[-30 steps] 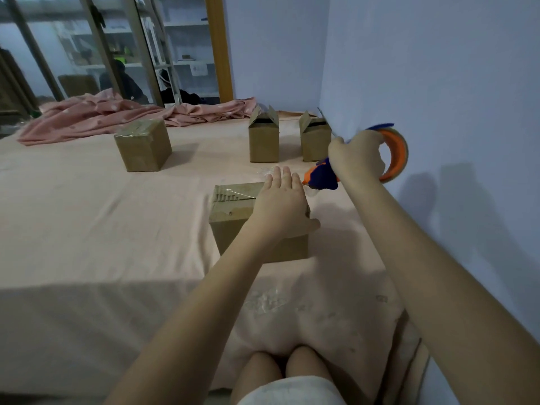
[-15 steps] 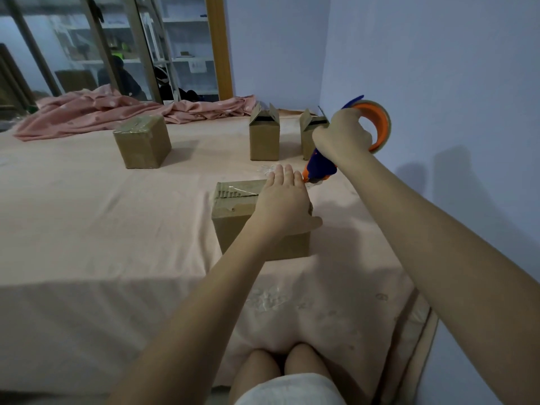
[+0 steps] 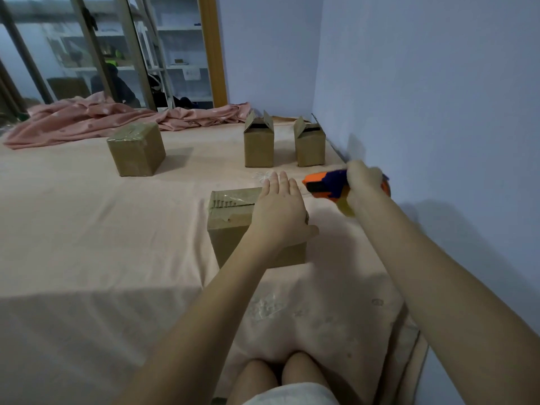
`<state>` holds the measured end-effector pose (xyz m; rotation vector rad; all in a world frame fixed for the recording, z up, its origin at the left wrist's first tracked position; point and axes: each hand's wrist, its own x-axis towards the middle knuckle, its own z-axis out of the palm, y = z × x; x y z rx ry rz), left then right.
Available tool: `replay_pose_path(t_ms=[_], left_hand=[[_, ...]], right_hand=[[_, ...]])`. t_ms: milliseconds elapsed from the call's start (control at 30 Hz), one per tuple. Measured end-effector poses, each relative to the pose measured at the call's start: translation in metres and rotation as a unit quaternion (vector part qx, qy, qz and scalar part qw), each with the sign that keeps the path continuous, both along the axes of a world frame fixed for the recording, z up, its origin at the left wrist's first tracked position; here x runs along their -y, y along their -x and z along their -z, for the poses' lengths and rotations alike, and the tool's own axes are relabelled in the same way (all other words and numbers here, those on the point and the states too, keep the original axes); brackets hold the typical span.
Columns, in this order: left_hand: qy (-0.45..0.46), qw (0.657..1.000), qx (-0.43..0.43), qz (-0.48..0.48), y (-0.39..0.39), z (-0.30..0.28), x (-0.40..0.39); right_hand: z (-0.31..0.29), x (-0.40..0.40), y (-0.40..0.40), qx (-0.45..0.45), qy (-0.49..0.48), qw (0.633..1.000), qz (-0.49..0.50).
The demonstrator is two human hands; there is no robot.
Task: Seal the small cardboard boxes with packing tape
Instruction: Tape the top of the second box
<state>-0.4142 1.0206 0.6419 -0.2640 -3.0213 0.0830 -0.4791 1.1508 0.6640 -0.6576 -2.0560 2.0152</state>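
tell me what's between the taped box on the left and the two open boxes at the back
Nothing stands there: in the head view only bare pink sheet lies between the taped box and the open boxes.

A pale pink sheet (image 3: 87, 229) is spread over the bed, and a crumpled pink blanket (image 3: 96, 119) is heaped along its far edge. Behind it, glass doors (image 3: 87, 54) are framed in wood, with white shelves (image 3: 178, 62) glimpsed through them.

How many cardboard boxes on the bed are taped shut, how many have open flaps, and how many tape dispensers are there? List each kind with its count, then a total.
Taped boxes: 2
Open-flapped boxes: 2
Tape dispensers: 1
Total: 5
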Motion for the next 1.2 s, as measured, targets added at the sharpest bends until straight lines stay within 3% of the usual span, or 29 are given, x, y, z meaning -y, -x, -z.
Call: replay_pose_path(t_ms=[100, 333, 467, 567, 600, 700, 833, 900, 1033, 1200], left_hand=[[-0.001, 1.000, -0.008, -0.007, -0.001, 0.002, -0.002], [0.003, 1.000, -0.005, -0.003, 0.000, -0.002, -0.001], [-0.003, 1.000, -0.006, 0.006, 0.000, -0.004, -0.003], [-0.014, 1.000, -0.005, 0.002, -0.004, -0.001, 0.002], [-0.015, 1.000, -0.003, 0.001, -0.004, 0.001, 0.004], [-0.002, 1.000, -0.006, -0.008, 0.001, 0.002, 0.007], [-0.014, 1.000, -0.006, -0.005, 0.006, -0.002, 0.005], [-0.015, 1.000, -0.010, -0.006, 0.003, 0.001, 0.003], [-0.019, 1.000, -0.015, -0.007, 0.003, 0.001, 0.003], [-0.037, 0.999, -0.027, 0.007, 0.000, 0.002, 0.005]], right_hand=[[0.013, 0.004, -0.002, -0.051, 0.006, 0.998, 0.041], [-0.011, 0.011, 0.000, -0.151, -0.260, 0.954, -0.003], [-0.023, 0.025, 0.000, -0.176, -0.438, 0.881, 0.009], [-0.019, 0.023, -0.001, -0.199, -0.591, 0.782, 0.005], [-0.014, 0.015, -0.002, -0.187, -0.616, 0.765, 0.002], [-0.006, -0.001, -0.005, -0.202, -0.544, 0.814, -0.011], [-0.015, 0.000, -0.002, -0.259, -0.514, 0.814, -0.085], [-0.013, -0.002, -0.002, -0.262, -0.512, 0.815, -0.070], [0.006, -0.003, 0.001, -0.272, -0.560, 0.782, -0.020], [0.025, -0.008, 0.012, -0.284, -0.497, 0.819, -0.040]])
